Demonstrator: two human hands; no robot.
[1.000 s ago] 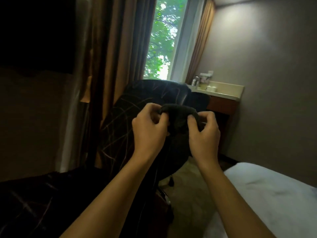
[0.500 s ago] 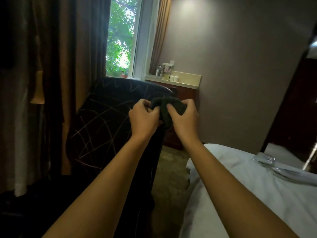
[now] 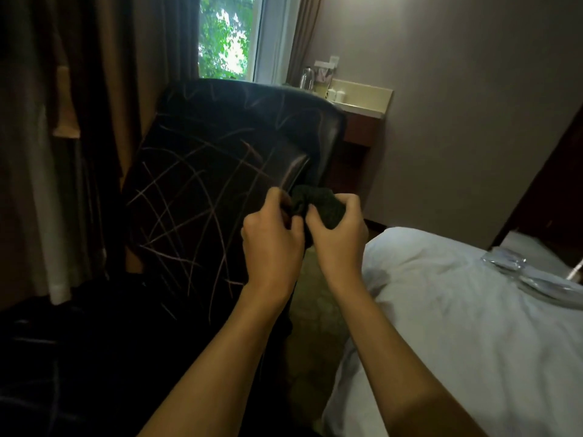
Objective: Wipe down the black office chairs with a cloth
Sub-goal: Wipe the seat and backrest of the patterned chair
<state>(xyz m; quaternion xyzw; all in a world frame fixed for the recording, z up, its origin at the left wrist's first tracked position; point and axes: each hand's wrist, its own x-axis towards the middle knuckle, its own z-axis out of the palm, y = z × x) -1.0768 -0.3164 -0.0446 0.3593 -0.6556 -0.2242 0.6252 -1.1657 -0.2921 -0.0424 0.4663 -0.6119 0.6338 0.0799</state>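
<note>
Both hands (image 3: 303, 244) grip cloth (image 3: 318, 205) — by chair (image 3: 202, 184)

I am looking down at both hands meeting in the middle: the left hand (image 3: 271, 244) and the right hand (image 3: 339, 238) are pinching the dark bunched cloth (image 3: 317, 205) between them, just beside the right edge of the black line-patterned office chair back (image 3: 205, 184). The chair is standing to my left, with the long brown curtains (image 3: 104, 89) behind it and the bright window (image 3: 225, 36) beyond its top. The white-sheeted bed (image 3: 457, 310) is lying to my right (some clear plastic wrapping (image 3: 517, 269) is resting on it near the far edge). Behind the chair, against the far wall, the small cream-topped counter (image 3: 362, 96) is carrying a glass kettle (image 3: 307, 77) and two small white cups (image 3: 336, 95).
</note>
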